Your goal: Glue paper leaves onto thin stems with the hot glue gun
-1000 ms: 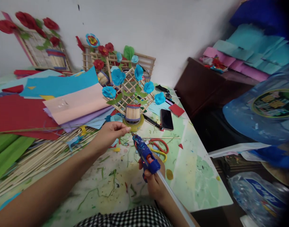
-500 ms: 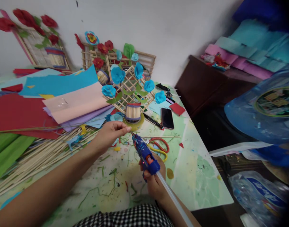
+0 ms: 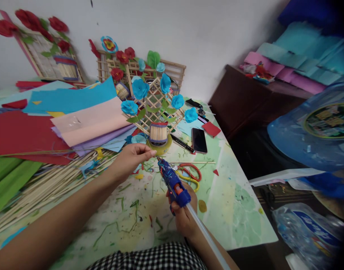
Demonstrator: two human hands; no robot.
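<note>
My right hand (image 3: 184, 210) grips a blue hot glue gun (image 3: 173, 182), with a long clear glue stick (image 3: 204, 232) running out of its back toward me. The gun's nozzle points up and left, close to the fingertips of my left hand (image 3: 136, 155). That hand is closed in a pinch; whatever is between thumb and finger is too small to make out. Just beyond stands a diamond bamboo lattice (image 3: 157, 101) with blue paper flowers (image 3: 140, 88), green leaves and a small stick basket (image 3: 158, 133). A roll of tape (image 3: 163, 148) lies beneath the basket.
Scissors (image 3: 193, 170) with red and yellow handles lie right of the gun's nozzle. A phone (image 3: 199, 140) and a black pen (image 3: 182, 143) are farther back. Thin bamboo sticks (image 3: 56, 183) and coloured paper sheets (image 3: 87, 122) cover the left side. Green scraps litter the tabletop (image 3: 231, 225).
Hardly anything differs. The glue gun and both hands stay almost in the same place, nozzle near the left fingertips.
</note>
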